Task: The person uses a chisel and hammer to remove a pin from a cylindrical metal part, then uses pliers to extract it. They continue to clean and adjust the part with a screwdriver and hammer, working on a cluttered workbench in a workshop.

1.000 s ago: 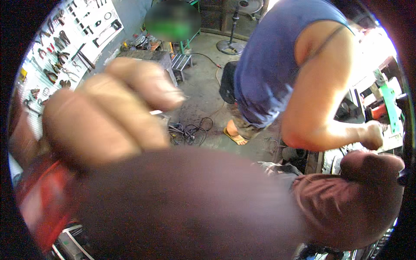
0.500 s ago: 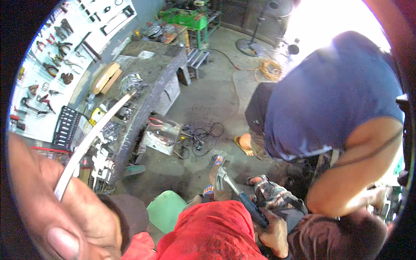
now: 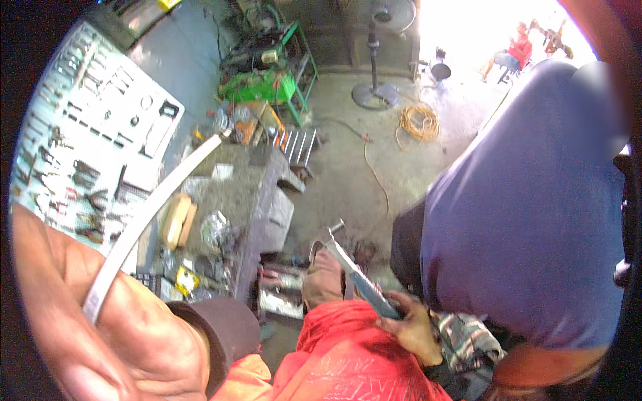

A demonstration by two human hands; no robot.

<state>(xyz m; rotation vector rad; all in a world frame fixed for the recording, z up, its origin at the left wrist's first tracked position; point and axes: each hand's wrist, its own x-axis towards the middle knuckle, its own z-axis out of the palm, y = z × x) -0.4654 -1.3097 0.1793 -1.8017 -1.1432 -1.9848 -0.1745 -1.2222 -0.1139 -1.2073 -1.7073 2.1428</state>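
Close in at the lower left, my left hand [image 3: 144, 334] is closed around a long, pale, shiny metal bar [image 3: 150, 207]. The bar runs up and away from the fist and looks curved, with a darker tip at its far end; its exact kind I cannot make out. My right hand [image 3: 416, 332] grips a claw hammer [image 3: 364, 284] by its dark blue handle, in front of my red shirt [image 3: 341, 354]. The hammer's metal head points away from me, over my lower leg [image 3: 322, 277]. Bar and hammer are well apart.
A person in a blue shirt [image 3: 521, 214] bends close on my right. At left stands a workbench [image 3: 244, 194] with a cardboard box [image 3: 178, 220], below a tool pegboard [image 3: 100, 127]. Farther off are a standing fan [image 3: 374, 93], a coiled orange hose [image 3: 419, 123] and a seated person [image 3: 518, 50].
The view has tilted up, showing more of the wall and the doorway. The hammer's head has turned in my right hand. The person in blue has shifted, the arm now lower.
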